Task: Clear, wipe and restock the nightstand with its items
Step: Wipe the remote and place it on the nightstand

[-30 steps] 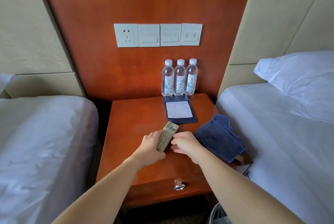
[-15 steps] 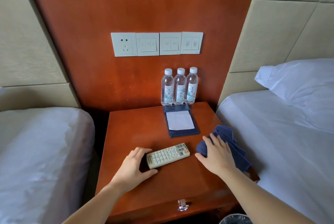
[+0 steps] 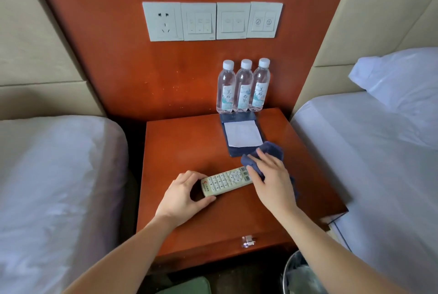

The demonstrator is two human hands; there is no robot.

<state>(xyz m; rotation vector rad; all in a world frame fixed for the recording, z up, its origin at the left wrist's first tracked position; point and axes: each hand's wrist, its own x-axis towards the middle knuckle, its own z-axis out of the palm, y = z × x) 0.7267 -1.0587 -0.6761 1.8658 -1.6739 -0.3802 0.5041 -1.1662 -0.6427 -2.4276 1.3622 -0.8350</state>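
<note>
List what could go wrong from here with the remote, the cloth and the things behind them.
1. The cloth in the right hand overlaps a near corner of the notepad folder; a wipe could drag its paper askew.
2. The left hand grips only one end of the remote; rubbing the other end might twist it loose.
3. Three water bottles stand close behind the folder; a wide stroke could topple them.

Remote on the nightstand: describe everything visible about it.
Slim off-white plastic remote, rows of small buttons, round pad toward its right end, red logo at its left. It lies face up, crosswise on the nightstand. The left hand grips its left end; the blue cloth held by the right hand meets its right end.
</note>
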